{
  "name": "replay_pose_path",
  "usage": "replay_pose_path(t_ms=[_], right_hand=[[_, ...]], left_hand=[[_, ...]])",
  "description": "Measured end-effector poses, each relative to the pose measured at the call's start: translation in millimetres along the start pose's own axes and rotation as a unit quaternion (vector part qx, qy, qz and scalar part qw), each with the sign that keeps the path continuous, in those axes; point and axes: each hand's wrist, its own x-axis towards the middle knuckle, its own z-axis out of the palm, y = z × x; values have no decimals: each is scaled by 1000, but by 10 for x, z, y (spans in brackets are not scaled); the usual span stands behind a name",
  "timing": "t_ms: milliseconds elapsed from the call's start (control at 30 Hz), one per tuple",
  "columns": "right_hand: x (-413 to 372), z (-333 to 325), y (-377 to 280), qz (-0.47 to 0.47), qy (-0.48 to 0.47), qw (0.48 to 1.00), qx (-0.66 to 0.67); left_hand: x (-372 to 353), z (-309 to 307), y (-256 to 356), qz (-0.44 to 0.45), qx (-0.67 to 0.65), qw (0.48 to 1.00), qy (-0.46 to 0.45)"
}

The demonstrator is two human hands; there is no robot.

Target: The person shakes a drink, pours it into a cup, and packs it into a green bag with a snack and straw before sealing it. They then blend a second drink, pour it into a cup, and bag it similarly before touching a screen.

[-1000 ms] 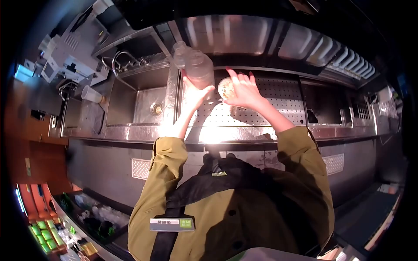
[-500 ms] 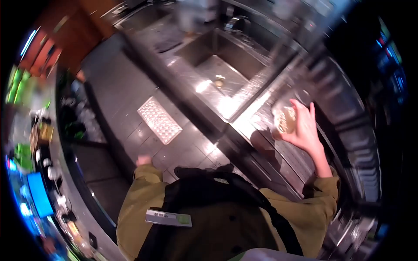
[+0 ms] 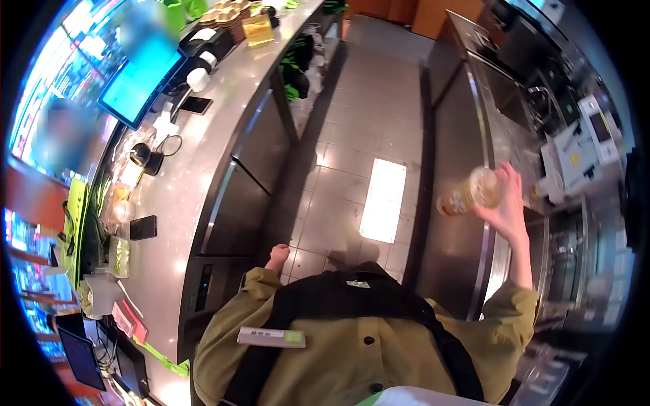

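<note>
My right hand [image 3: 506,211] is wrapped round a clear plastic drink cup [image 3: 466,193] with a pale lid and a brownish-yellow drink. The cup leans, its lid toward my fingers and its base to the left, in the air by the steel counter on the right. Low in front of my body, my left hand [image 3: 277,258] is curled closed over the floor, near the steel cabinet [image 3: 237,183] under the left counter. Nothing shows in it, and part of its palm is hidden.
On the left counter [image 3: 186,159] lie two phones, with a monitor [image 3: 141,84] and a scanner [image 3: 143,157] behind. A tiled aisle [image 3: 338,128] with a bright floor plate [image 3: 383,200] runs ahead. A white machine [image 3: 582,152] stands right. Blurred people are beyond the left counter.
My view has swung left, away from the sink, to show the left counter and aisle. The cup has stayed in my right hand and now shows tilted.
</note>
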Motion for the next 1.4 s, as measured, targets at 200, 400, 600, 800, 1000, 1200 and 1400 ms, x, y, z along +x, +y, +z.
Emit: replay_pose_path(t_ms=[200,400,600,800,1000,1200,1400], right_hand=[[2459,1198,-438,-188,-46,977,84],[4613,2243,-1223,-326,-124,929,127],[6326,3244,-2066,-455,-127,866,164],[7404,4301,-2812,-536,-133,809,199],[8068,4889,-3285,-592,-210,750,206],[8417,5169,-3606,-627,-250,707,210],[8707,5288,-3512,-671,-157,659,302]], left_hand=[[622,178,-394,116,185,976,-11],[505,-19,543,-105,35,990,93],[1472,126,1817,-176,-373,896,167],[1670,-1268,4476,136,-331,933,45],[2628,-2175,6027,234,-333,872,273],[3284,-2798,6792,237,-245,796,500],[3746,-2905,7077,224,-271,776,524]])
